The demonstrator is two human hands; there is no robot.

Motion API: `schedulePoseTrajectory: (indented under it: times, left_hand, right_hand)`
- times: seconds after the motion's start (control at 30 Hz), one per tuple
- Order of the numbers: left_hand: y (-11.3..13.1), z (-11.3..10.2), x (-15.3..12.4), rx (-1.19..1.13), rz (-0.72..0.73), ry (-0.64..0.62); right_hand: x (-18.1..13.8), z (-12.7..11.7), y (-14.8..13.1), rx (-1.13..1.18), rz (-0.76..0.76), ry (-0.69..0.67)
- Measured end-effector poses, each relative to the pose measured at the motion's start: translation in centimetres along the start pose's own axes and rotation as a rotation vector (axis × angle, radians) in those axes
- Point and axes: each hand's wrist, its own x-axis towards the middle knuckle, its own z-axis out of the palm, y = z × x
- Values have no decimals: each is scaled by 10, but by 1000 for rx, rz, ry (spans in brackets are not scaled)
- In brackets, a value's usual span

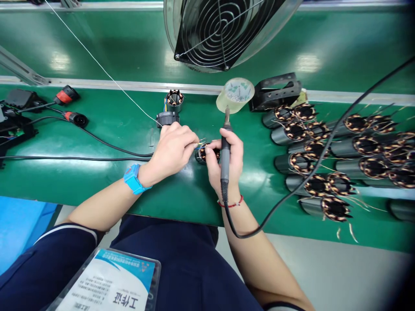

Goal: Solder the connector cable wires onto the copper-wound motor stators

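Note:
My right hand (227, 162) is wrapped round a soldering iron (225, 160), whose tip points away from me at a translucent tape roll (240, 94). The thumb and a fingertip of that hand also touch a small motor stator (201, 155) with copper windings, partly hidden behind them. Pinched closed, my left hand (171, 149) has thin coloured wires (198, 145) at its fingertips, beside the stator. Just beyond its knuckles sits a black round cap (167, 118), in front of another stator (174, 100) standing upright. A thin white strand (110, 77) runs down to the left hand.
Many stators (311, 162) lie on the right, loose wire ends sticking out. A fan (223, 30) hangs above the back edge. Beside the tape roll stands a black metal bracket (275, 91). Cables with red-ringed connectors (75, 118) lie left. The iron's cord (292, 194) arcs across the right.

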Motion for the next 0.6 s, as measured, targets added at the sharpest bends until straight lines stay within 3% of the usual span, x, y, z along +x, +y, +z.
schedulePoseTrajectory:
  times: [0.2, 0.3, 0.47, 0.6]
  left_hand:
    - [0, 1, -1, -96, -58, 143]
    - [-4, 0, 1, -184, -72, 154]
    - [-10, -6, 5, -190, 56, -26]
    - [-12, -9, 6, -135, 124, -207]
  right_hand:
    - [-2, -1, -1, -16, -17, -60]
    - [-3, -3, -7, -41, -76, -98]
    - [-3, -6, -12, -36, -177, -143]
    - [-3, -12, -10, 6, -85, -61]
